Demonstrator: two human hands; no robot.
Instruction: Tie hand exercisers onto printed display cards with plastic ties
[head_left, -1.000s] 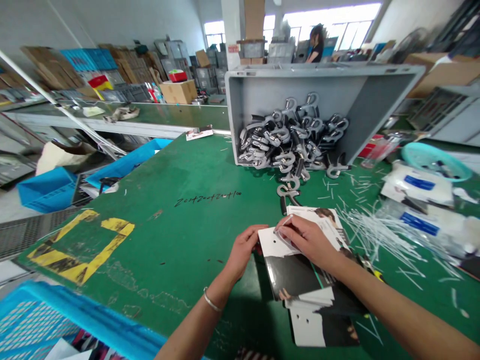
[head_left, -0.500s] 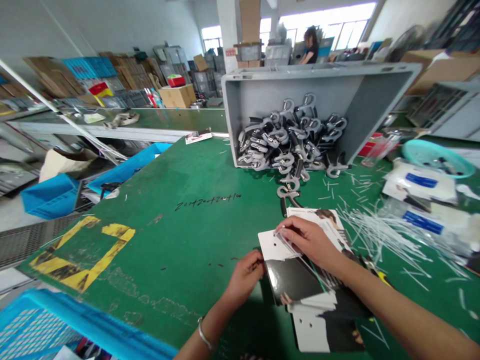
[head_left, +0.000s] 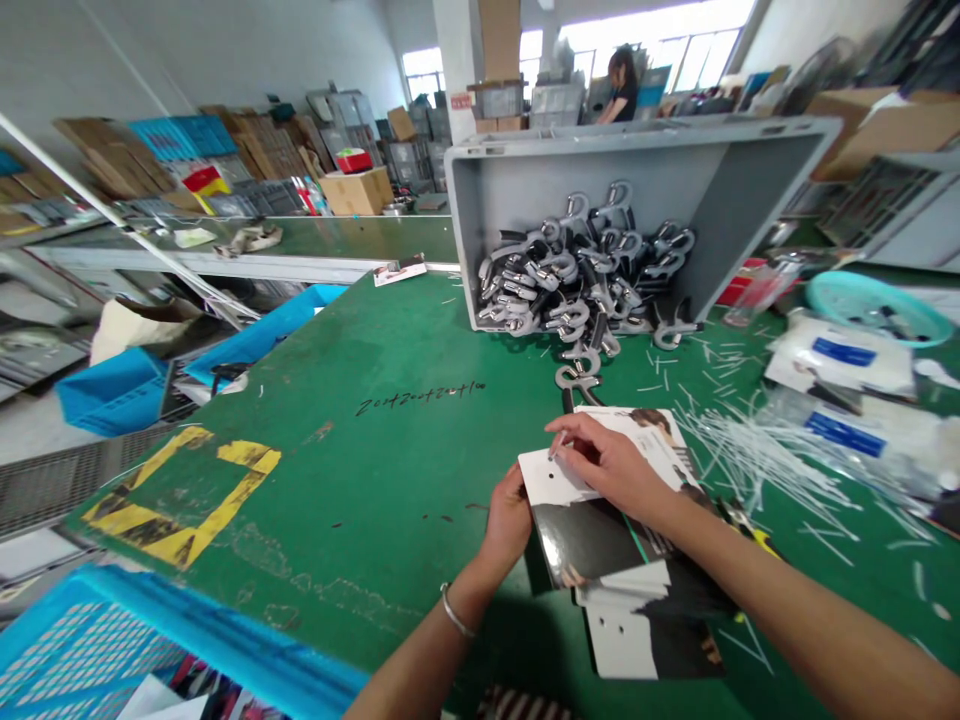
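Observation:
A black-and-white printed card point(head_left: 592, 545) with punched holes lies tilted on top of other cards. My left hand point(head_left: 507, 520) grips its left edge, fingers partly hidden behind it. Above a hole near the card's top corner, my right hand point(head_left: 615, 465) pinches a thin white cable tie point(head_left: 558, 443). More printed cards point(head_left: 622, 640) lie beneath and in front. Just beyond the stack, grey-and-black hook-shaped metal pieces point(head_left: 579, 378) rest on the table. Many loose white cable ties point(head_left: 772, 455) are spread to the right of my right hand.
A grey crate point(head_left: 637, 140) on its side holds many more hook-shaped pieces. Yellow-handled cutters point(head_left: 750, 528) lie beside my right forearm. Plastic bags point(head_left: 847, 360) and a turquoise basin point(head_left: 877, 300) are at the right. A blue basket point(head_left: 180, 630) stands front left.
My left hand has moved up and closed more fully on the card's edge. My right fingers have shifted slightly at the hole with the tie.

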